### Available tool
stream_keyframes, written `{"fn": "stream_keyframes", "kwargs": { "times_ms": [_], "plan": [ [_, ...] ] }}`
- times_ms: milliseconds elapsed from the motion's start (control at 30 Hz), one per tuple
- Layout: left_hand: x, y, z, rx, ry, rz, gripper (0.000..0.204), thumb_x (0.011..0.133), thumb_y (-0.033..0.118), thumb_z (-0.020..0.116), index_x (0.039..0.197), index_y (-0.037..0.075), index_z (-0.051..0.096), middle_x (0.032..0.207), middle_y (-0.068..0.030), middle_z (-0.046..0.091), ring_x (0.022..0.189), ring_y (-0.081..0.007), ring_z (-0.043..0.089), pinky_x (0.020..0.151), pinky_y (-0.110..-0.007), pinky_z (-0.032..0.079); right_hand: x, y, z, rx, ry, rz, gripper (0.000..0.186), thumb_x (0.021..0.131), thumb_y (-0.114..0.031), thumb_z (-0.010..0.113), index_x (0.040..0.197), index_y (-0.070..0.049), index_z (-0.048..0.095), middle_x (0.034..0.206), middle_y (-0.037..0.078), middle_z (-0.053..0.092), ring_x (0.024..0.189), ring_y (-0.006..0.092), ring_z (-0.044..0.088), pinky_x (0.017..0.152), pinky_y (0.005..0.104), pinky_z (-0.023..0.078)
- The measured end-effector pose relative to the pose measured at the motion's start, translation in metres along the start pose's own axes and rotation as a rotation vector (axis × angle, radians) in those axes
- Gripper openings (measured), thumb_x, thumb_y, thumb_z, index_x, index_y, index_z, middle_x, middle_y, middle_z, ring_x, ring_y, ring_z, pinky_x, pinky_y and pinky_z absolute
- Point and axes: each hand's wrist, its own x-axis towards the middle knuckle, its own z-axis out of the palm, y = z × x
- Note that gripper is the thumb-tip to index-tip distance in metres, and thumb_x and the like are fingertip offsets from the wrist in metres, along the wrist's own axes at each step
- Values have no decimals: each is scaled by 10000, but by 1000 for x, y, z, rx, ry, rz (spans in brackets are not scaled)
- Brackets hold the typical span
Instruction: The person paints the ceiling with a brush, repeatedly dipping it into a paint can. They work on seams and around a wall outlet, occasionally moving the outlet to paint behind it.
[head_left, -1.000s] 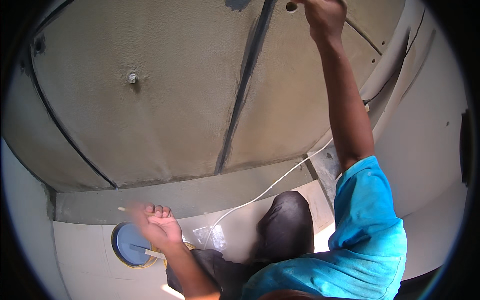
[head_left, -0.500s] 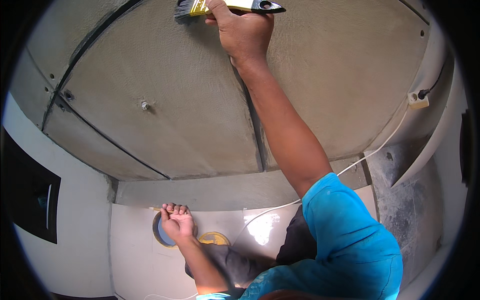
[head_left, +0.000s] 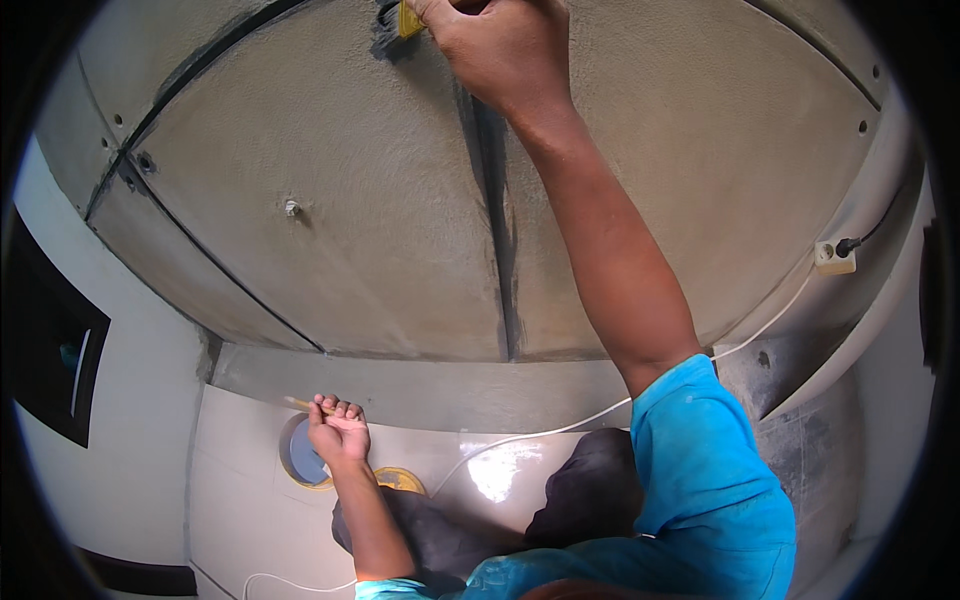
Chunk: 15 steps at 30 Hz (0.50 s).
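At the top edge my right hand (head_left: 505,45) is closed round a flat paintbrush (head_left: 411,20) with a yellow ferrule and dark bristles. Its bristles are at the grey-brown wall panel (head_left: 380,220), left of a dark vertical joint (head_left: 490,190); the brush handle is mostly hidden by the hand and the frame edge. Low on the left, my left hand (head_left: 340,432) is closed, palm up, on a thin wooden stick (head_left: 312,407) with a pale, blurred tip. Just beside that hand stands a round tub (head_left: 298,455) with a grey-blue inside.
A yellow round lid or tub (head_left: 402,480) sits by my knee on the glossy pale floor (head_left: 240,480). A white cable (head_left: 540,435) runs across to a socket block (head_left: 835,257) on the right. A small metal stub (head_left: 292,208) sticks out of the panel.
My right hand and the paintbrush have moved up and slightly right, so less of the brush shows. The view has shifted a little. My left hand keeps its hold on the stick.
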Motion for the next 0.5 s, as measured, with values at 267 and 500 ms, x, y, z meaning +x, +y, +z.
{"fn": "stream_keyframes", "kwargs": {
  "times_ms": [267, 500],
  "plan": [
    [14, 0, -11, -37, 19, -54, 217, 1097, 290, 435, 983, 159, 565, 806, 26, 536, 635, -131, 424, 605, -303, 376, 9, -8, -17, -255, -63, 18, 212, 872, -223, 732, 936, -22, 749, 884, 119, 767, 810, 235, 747, 771, 348, 575],
    [22, -10, -7, -107, 47, -181, 197, 1088, 307, 464, 986, 168, 560, 798, 34, 519, 645, -122, 411, 607, -297, 360, 27, -39, -46, -270, -199, -246, 131, 917, -71, 754, 1036, -17, 738, 881, 90, 727, 729, 139, 708, 611, 260, 564]
  ]
}}
